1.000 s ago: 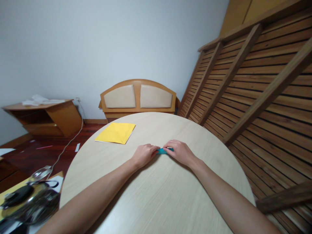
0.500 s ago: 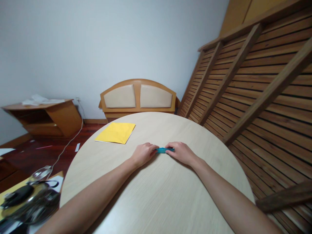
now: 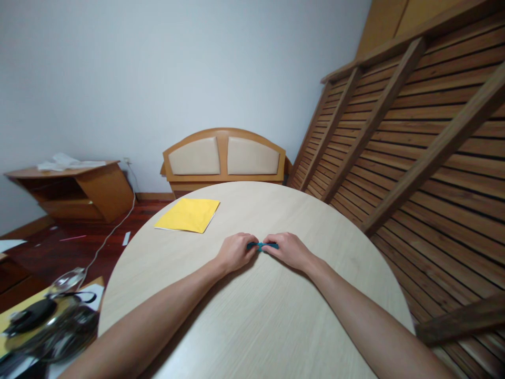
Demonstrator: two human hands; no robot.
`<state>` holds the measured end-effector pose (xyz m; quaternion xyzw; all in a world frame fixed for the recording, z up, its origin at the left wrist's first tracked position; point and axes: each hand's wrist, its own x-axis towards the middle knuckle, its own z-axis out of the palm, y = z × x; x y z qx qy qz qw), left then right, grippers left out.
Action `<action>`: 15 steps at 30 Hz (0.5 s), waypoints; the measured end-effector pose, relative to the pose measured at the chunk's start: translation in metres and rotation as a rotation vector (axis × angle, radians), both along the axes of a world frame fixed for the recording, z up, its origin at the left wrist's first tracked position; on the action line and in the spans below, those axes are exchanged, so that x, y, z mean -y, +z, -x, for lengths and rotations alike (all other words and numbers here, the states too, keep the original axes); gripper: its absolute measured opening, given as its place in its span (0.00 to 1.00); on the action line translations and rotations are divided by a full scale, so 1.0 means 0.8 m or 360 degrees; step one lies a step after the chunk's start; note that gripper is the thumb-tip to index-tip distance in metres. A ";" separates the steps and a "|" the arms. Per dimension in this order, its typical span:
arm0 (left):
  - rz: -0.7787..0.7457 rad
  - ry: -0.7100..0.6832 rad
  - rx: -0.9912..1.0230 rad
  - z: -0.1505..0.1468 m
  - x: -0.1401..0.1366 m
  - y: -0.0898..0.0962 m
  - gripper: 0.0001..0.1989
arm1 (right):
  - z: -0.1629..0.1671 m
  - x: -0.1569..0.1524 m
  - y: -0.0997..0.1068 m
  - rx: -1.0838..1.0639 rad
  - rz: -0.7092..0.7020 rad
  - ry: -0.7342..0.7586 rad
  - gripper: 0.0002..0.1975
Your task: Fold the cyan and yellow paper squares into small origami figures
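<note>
Between both hands, low over the pale round table (image 3: 252, 321), is a narrow teal paper strip (image 3: 260, 247) that looks folded. My left hand (image 3: 236, 251) is closed, pinching its left part between thumb and fingers. On the right part, my right hand (image 3: 291, 248) has the same closed pinch. Only a short middle piece and bits of each side show; it looks squeezed narrow at the centre. The fingers cover the rest. Farther back on the left of the table lies a yellow sheet (image 3: 188, 215) with a white edge underneath, apart from both hands.
A wooden headboard (image 3: 224, 155) stands past the table's far edge. Slatted wooden panels (image 3: 394, 152) lean on the right. To the left are a low cabinet (image 3: 98, 195), a cable (image 3: 108, 237) on the floor and a cluttered surface with a glass-like vessel (image 3: 51, 326).
My hands have drawn closer together along the teal paper strip, the right moving slightly left. Less of the strip shows between them, and its middle looks narrower.
</note>
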<state>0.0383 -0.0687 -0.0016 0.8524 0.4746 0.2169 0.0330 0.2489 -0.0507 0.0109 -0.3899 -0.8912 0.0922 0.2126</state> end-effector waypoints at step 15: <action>0.0037 0.0124 -0.0001 0.011 -0.012 -0.009 0.12 | -0.029 -0.012 0.003 -0.0094 0.0124 -0.0048 0.12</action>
